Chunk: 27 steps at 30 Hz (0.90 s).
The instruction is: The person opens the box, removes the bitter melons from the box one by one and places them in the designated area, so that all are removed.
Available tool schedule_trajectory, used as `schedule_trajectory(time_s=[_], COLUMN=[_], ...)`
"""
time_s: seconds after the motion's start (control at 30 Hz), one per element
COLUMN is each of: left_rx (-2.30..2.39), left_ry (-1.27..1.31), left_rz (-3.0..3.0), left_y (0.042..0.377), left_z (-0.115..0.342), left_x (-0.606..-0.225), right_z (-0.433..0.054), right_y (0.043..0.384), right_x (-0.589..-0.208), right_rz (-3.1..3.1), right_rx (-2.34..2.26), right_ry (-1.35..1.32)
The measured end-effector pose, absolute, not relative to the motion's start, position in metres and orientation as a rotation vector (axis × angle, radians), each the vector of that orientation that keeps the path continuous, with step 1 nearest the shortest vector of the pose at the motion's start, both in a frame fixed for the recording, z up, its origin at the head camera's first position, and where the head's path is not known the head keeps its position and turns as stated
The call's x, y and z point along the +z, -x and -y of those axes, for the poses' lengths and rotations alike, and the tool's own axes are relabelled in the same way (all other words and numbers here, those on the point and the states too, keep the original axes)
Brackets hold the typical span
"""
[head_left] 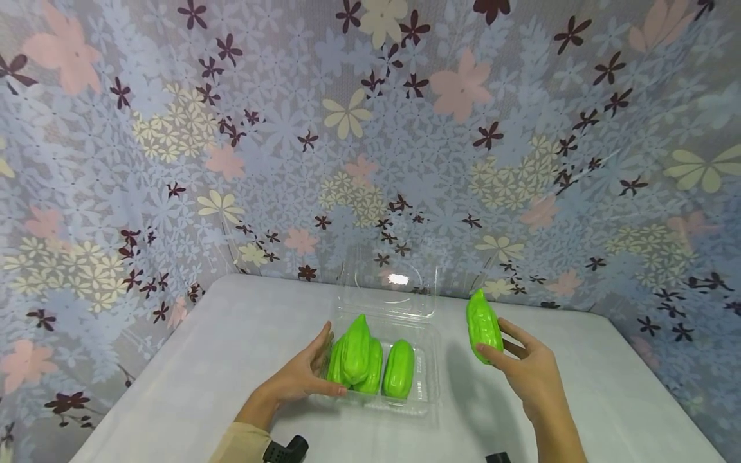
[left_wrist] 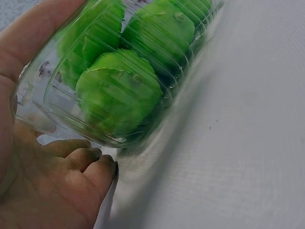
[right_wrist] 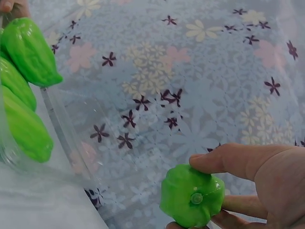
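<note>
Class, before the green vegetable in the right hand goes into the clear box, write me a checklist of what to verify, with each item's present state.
1. Right hand grips the loose green vegetable firmly: ok, thumb and fingers wrap it.
2. Left hand steadies the clear box: ok, it holds the near-left side.
3. Lid open and out of the way: ok, it stands up behind.
4. Free space in the box: ok, a gap lies right of the packed vegetables.
5. Box flat on the table: cannot tell.
</note>
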<state>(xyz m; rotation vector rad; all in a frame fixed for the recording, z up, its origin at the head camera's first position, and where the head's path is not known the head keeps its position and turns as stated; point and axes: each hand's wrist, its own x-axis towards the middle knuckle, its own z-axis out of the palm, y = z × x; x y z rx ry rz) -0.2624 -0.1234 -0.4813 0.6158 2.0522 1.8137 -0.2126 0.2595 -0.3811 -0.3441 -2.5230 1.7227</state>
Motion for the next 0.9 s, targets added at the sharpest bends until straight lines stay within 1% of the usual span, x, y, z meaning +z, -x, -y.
schedule_trajectory(time_s=[0.6,0.9], left_rx=[1.828,1.820], left_ry=[-0.602,-0.597], left_rz=[-2.049,-2.051], left_y=[0.260,0.261], left_z=[0.122,0.122], left_x=[-0.483,-0.484], right_z=[-0.297,-0.317], right_y=[0.213,0.214], right_x=[-0.388,-0.393], right_rz=[2.443,2.437], right_rx=[1.631,1.639], right_ry=[0.576,0.638])
